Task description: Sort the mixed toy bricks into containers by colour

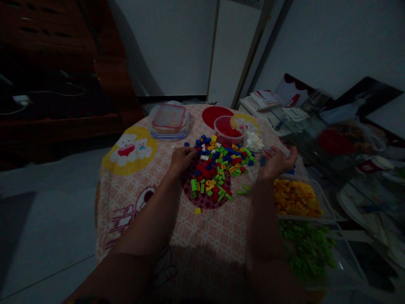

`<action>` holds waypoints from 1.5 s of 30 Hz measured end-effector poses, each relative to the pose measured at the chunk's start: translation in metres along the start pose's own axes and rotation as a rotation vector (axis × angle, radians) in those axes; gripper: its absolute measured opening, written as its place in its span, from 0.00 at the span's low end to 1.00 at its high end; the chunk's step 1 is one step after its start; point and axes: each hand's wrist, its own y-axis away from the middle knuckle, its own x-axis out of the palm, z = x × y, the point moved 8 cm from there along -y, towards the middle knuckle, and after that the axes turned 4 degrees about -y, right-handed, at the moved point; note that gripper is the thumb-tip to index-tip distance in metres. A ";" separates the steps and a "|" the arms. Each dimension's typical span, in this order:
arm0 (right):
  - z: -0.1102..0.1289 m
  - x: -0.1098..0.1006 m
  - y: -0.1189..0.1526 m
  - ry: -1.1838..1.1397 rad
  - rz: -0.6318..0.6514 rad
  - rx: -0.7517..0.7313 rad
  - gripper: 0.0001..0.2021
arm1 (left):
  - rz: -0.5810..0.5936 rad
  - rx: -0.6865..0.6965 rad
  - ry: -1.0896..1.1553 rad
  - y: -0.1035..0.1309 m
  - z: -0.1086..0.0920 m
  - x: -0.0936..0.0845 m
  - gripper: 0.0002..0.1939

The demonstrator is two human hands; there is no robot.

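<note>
A mixed pile of toy building bricks [221, 158] in green, red, blue, yellow and white lies on the round table. At its left edge is my left hand [182, 160], fingers pinched together; whatever they hold is too small or hidden. A dark blue piece [186, 144] lies just beyond its fingertips. Over on the right, my right hand [278, 162] is raised above a clear container of blue bricks [291, 171], which it partly hides. Its fingers are apart, and I see nothing between them. One yellow brick [198, 210] lies alone in front of the pile.
Clear tubs hold yellow bricks [297, 198], green bricks [306, 249], red bricks [228, 128] and white bricks [253, 141]. Stacked lidded containers [169, 120] stand at the back left. A patterned cloth [202, 236] covers the table. A cluttered glass table [332, 147] adjoins on the right.
</note>
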 end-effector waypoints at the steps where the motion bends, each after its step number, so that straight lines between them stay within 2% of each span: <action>1: 0.000 0.004 0.001 0.018 0.041 0.003 0.29 | -0.001 -0.001 -0.003 0.000 0.000 -0.001 0.14; 4: -0.005 0.029 0.016 0.110 0.264 0.059 0.17 | -0.003 0.004 -0.025 0.001 -0.001 -0.002 0.14; 8: -0.014 0.073 0.062 0.340 0.716 0.078 0.11 | 0.004 0.016 -0.016 0.002 -0.002 -0.002 0.15; 12: -0.022 0.100 0.117 0.731 1.148 -0.115 0.07 | -0.028 0.027 -0.024 0.001 -0.002 -0.002 0.15; 14: -0.027 0.105 0.136 0.935 1.256 -0.241 0.08 | -0.021 0.014 -0.020 0.000 -0.001 -0.002 0.14; 16: -0.033 0.106 0.147 1.103 1.287 -0.324 0.10 | 0.002 0.000 -0.012 0.000 -0.001 0.000 0.14; 20: -0.041 0.106 0.157 1.273 1.294 -0.392 0.11 | 0.012 0.009 -0.026 0.001 -0.004 -0.001 0.14; 26: -0.041 0.106 0.159 1.304 1.265 -0.410 0.13 | -0.019 0.022 -0.047 0.001 -0.004 -0.003 0.15; 30: -0.039 0.106 0.151 1.200 1.238 -0.370 0.10 | -0.003 0.005 -0.031 0.002 -0.005 -0.003 0.14; 33: -0.040 0.106 0.136 1.010 1.165 -0.258 0.09 | -0.008 0.007 -0.039 0.003 -0.006 -0.004 0.14; 36: -0.038 0.100 0.111 0.797 0.988 -0.145 0.10 | 0.003 0.006 -0.027 0.003 -0.005 -0.002 0.15; 39: -0.032 0.084 0.079 0.631 0.753 -0.079 0.12 | 0.010 -0.017 -0.008 0.002 -0.002 -0.001 0.15; 45: 0.006 0.018 0.015 0.485 0.159 -0.226 0.19 | -0.007 0.006 -0.011 0.003 -0.006 -0.003 0.13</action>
